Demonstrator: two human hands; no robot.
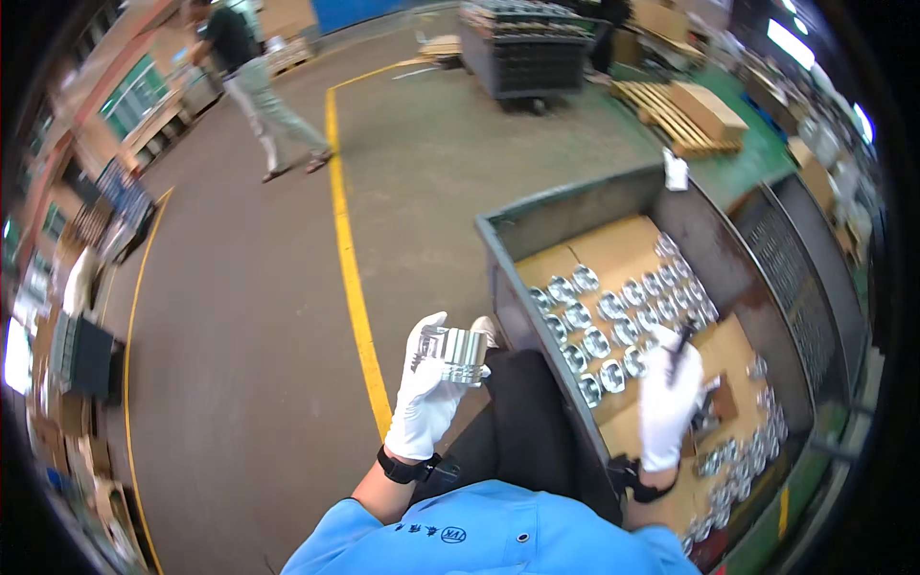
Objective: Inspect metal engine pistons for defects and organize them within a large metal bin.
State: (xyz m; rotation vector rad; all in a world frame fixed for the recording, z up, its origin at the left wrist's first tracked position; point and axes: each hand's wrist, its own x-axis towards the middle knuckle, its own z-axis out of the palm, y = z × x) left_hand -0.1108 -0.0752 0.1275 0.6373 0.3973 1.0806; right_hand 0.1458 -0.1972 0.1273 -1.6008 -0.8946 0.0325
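My left hand [420,410], in a white glove, is closed round a shiny metal piston [456,354] with grooves round its side, held up in front of my legs. My right hand [667,402], also gloved in white, is over the grey metal bin [573,203] to my right. A slim black pen [681,347] sticks up from its fingers, slightly blurred. Below and beyond this hand, several silver pistons [611,376] stand in rows on brown cardboard [619,241] inside the bin. Nearer me on the right lies another group of pistons [737,470].
A small brown open box [721,401] sits in the bin beside my right hand. Another grey bin [800,259] adjoins on the right. Farther off are a wheeled dark cart [532,67], a wooden pallet [661,110] with a carton, and a person [254,86] walking past the yellow floor line [343,220].
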